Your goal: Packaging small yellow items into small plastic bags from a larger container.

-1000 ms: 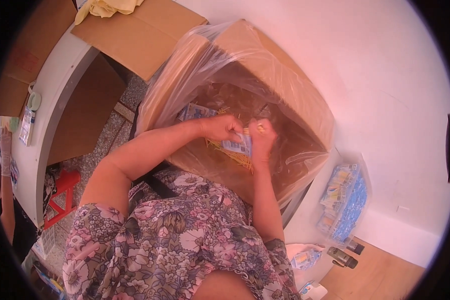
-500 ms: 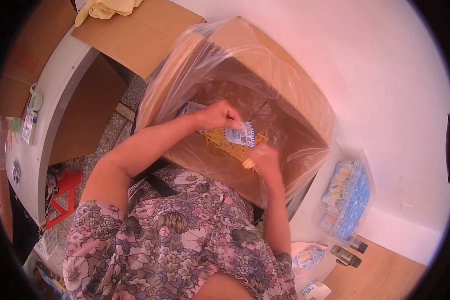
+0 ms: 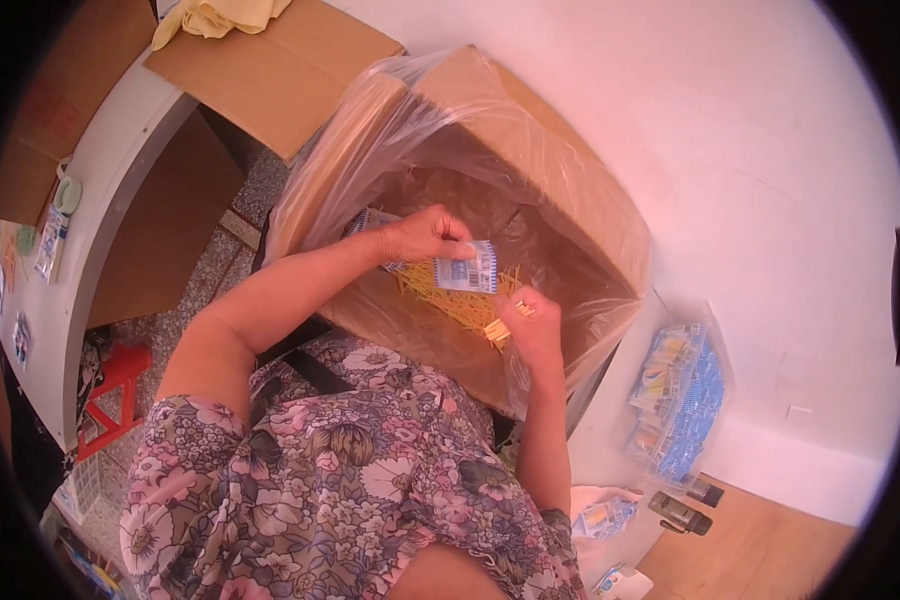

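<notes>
My left hand point(image 3: 430, 238) pinches the upper edge of a small blue-and-white plastic packet point(image 3: 465, 272) over a large cardboard box point(image 3: 580, 200) with a clear plastic liner. A few centimetres to the right of the packet, my right hand point(image 3: 536, 328) is closed round a small bundle of short yellow sticks point(image 3: 496, 332), whose ends poke out of the fist. Beneath both hands lies a heap of loose thin yellow sticks point(image 3: 438, 293) in the box. More blue-and-white packets point(image 3: 368, 220) rest at the box's left inner side, partly hidden by my left forearm.
Right of the box, a clear bag point(image 3: 675, 400) holds several filled packets. Close by are a dark handheld device point(image 3: 680, 512) and a pink bag point(image 3: 600, 518) with a packet. A white curved table point(image 3: 120, 200) stands left, with a red stool point(image 3: 118, 395) beneath. A cardboard flap point(image 3: 280, 75) lies behind.
My right hand, blurred before, now shows clearly beside the packet, still gripping the sticks. The whole view has shifted slightly. Another person's arm at the far left has gone out of view.
</notes>
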The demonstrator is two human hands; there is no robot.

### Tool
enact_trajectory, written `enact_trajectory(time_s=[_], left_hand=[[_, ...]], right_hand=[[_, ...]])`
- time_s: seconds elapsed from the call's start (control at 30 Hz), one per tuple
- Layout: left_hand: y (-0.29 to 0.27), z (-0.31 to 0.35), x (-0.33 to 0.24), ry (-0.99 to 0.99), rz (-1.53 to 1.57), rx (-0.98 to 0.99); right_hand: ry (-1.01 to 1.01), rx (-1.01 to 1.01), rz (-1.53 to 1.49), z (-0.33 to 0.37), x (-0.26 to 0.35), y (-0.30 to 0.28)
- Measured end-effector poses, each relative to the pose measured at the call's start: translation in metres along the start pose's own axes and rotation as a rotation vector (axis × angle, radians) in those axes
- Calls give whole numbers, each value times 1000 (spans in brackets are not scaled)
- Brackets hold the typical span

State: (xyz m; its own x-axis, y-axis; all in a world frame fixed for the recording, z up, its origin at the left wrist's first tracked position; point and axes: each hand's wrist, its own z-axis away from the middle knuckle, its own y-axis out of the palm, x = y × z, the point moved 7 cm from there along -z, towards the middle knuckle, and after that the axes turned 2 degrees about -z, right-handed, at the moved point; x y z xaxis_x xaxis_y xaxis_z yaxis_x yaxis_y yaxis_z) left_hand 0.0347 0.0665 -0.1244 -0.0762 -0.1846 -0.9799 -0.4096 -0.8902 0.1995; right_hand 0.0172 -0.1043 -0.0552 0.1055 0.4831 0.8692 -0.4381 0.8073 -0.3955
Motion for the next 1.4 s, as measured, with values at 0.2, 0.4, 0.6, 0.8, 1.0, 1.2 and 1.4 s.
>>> enact_trajectory(time_s=[0.2,0.4,0.6,0.8,1.0,1.2,1.4], left_hand=[[-6,-2,7,-20,-49,-38],[0,-6,7,59,-39,42],[9,-4,6,25,-46,120],[11,-5,4,-3,-44,131],[9,-3,3,-57,-18,86],[2,0,14,-61,67,32],[-12,-2,21,-87,-198,-69]], right_hand=[[60,6,-334,-2,10,-5],[48,-68,-420,-16,15,-10],[-217,-126,-70,-41,29,-1],[-255,-191,339,-42,43,9],[-366,-82,413,-34,59,16],[-343,-247,99,-16,53,2],[-514,-284,355,-2,32,30]])
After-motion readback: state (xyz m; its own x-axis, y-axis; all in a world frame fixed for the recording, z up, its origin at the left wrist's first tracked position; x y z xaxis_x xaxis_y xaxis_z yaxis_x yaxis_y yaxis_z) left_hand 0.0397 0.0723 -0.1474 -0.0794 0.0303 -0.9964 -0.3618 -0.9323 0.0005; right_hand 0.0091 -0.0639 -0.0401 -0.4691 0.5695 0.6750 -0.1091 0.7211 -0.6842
